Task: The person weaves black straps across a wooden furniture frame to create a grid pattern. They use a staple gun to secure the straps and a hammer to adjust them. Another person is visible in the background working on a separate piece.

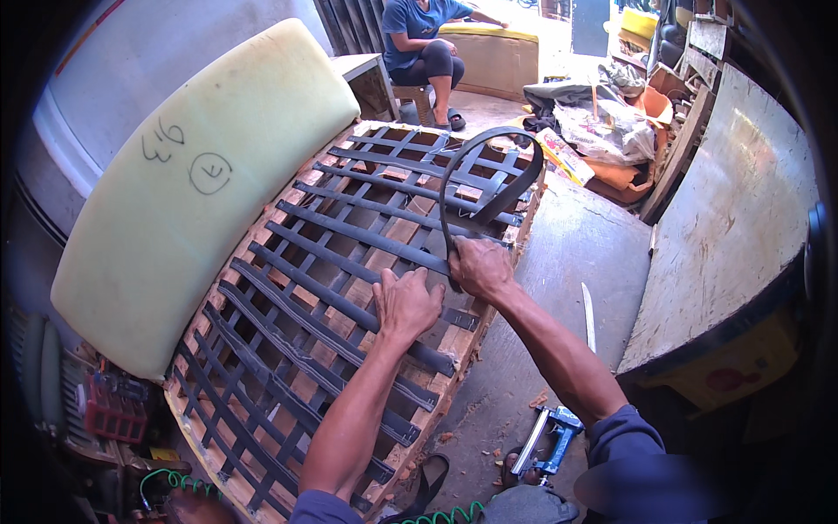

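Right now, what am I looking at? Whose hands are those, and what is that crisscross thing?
The picture comes from a camera worn on a person's head, looking down, so the two arms coming in from the bottom are that person's own. The crisscross thing is a wooden frame with dark straps woven across it like a net. The left hand presses flat on the straps. The right hand grips a loose strap that loops up in the air. A thick pale foam cushion leans along the frame's left side. On the floor near the person lies a blue staple gun. Far back, another person sits.
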`<state>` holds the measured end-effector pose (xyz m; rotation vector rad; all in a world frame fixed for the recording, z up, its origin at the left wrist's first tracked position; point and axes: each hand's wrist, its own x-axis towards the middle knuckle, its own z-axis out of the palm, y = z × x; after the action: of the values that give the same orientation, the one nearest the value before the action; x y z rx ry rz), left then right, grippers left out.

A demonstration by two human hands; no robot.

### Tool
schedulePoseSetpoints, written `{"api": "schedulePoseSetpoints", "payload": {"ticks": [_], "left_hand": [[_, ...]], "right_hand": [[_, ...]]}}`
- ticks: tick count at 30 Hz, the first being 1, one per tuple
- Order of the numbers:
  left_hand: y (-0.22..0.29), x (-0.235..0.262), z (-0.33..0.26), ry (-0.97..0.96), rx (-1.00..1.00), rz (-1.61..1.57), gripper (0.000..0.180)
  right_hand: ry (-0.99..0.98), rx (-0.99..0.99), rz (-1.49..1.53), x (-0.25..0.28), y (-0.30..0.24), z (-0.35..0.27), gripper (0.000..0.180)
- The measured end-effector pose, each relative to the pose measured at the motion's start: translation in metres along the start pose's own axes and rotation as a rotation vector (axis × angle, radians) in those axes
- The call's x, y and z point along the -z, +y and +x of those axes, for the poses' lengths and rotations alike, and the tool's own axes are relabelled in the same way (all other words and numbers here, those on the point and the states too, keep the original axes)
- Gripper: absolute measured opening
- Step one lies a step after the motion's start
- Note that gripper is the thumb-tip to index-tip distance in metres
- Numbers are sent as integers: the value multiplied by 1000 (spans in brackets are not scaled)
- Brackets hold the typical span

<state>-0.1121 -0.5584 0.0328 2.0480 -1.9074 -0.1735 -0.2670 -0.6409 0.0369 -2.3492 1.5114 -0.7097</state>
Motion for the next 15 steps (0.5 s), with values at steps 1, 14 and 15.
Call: {"api": "schedulePoseSetpoints", "payload": {"ticks": [1,14,15], "left_hand": [[1,1,2,-72,27,-17,51],[2,78,40,-486,322,-1500,24],[4,93,34,-530,253,-1401,27]], "right_hand": [[-88,-67,-5,0,0,3,33],[471,-83,681,-16,5,-23,26],[492,-147,759,-15,7,-25,25]]}}
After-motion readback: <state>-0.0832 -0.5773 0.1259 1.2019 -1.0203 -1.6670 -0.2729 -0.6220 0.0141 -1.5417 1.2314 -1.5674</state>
